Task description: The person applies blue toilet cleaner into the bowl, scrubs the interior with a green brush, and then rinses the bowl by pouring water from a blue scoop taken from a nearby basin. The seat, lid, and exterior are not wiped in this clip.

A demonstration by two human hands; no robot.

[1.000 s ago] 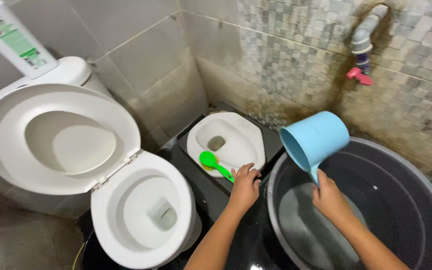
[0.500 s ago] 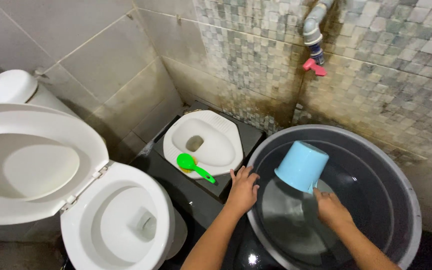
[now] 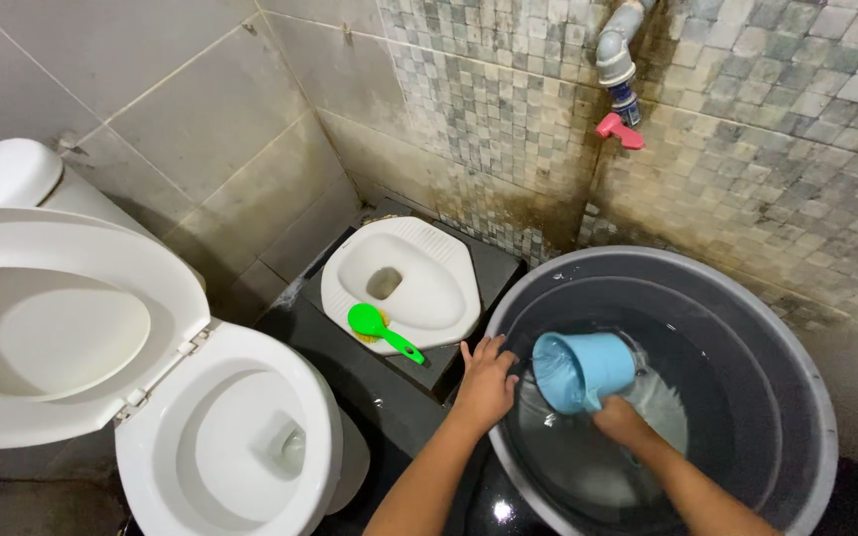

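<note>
Blue scoop (image 3: 583,370) (mouth tipped left) gripped by right hand (image 3: 620,420) inside tub (image 3: 796,342); left hand (image 3: 484,382) spread on rim.

White sitting toilet (image 3: 220,437) seen at left, lid (image 3: 62,328) raised. Small squat pan (image 3: 401,283) set in black platform, green brush (image 3: 381,330) laid on rim. Pink-handled tap (image 3: 620,127) mounted on mosaic wall.

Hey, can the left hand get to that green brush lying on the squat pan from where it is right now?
Probably yes. The left hand rests on the rim of the grey tub, holding nothing, and the green brush lies just beyond its fingertips on the squat pan, with nothing between them.
</note>
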